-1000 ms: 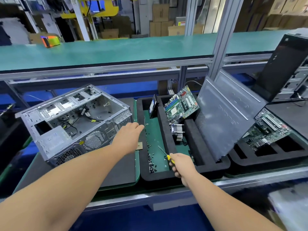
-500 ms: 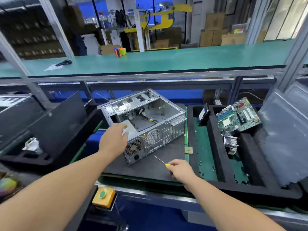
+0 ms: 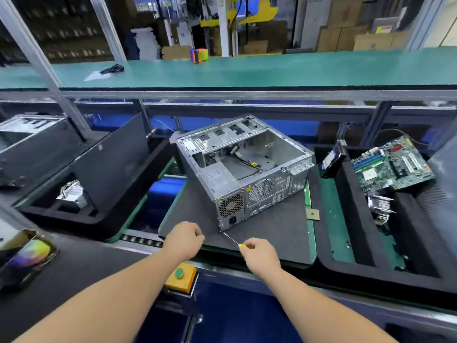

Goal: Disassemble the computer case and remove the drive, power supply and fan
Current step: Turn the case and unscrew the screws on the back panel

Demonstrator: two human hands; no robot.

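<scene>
**Computer case opened, power supply still inside**

Computer case (image 3: 243, 169) lies just beyond both hands, side panel off and motherboard bay bare. Its power supply (image 3: 217, 179) and rear fan (image 3: 261, 190) remain mounted. Right hand (image 3: 262, 256) grips a screwdriver (image 3: 232, 240) pointing at the case corner; left hand (image 3: 184, 240), loosely curled, holds nothing.

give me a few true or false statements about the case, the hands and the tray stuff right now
1. The right hand holds a screwdriver. True.
2. The left hand rests on the computer case. False: it is clear of the case, near the mat's front edge.
3. The motherboard is mounted inside the case. False: it leans in the foam tray to the right.
4. The power supply sits in the case. True.
5. The case's top side is open. True.
</scene>
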